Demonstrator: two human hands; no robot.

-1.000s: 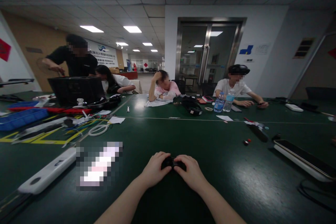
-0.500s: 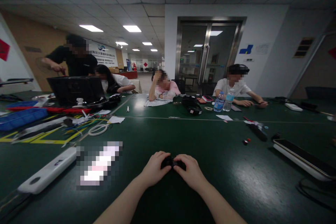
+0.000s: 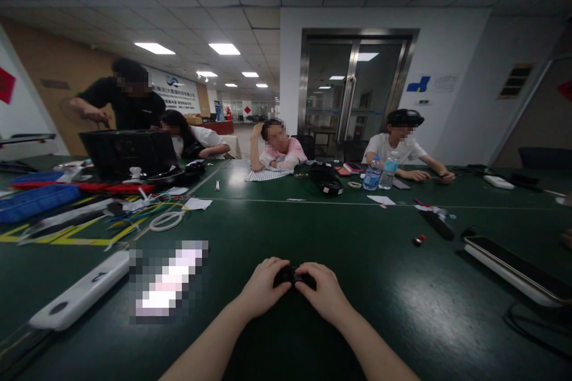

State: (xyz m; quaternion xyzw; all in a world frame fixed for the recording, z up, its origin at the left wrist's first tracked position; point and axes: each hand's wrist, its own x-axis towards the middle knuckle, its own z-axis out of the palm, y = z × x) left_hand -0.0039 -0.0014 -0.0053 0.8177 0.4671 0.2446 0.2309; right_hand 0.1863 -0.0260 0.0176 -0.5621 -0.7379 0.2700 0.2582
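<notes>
The left hand [image 3: 263,289] and the right hand [image 3: 324,294] meet low over the green table [image 3: 379,321]. Both are curled shut on one small black thing [image 3: 292,277], with fingertips pinching it from each side (it is too dark and too covered up to tell what it is). I cannot tell if it rests on the table or sits just above it.

What could go wrong? The black thing is tiny and the grip is only fingertips. If one pinch slips, it could pop out and slide over the smooth top. It would be hard to find, dark on dark. Ahead and to the right of the black thing lie little red and black bits [image 3: 419,241], and it could get mixed up with them. Far to its right a cable [image 3: 536,327] could hide it. A long white bar [image 3: 80,297] lies well to its left.
</notes>
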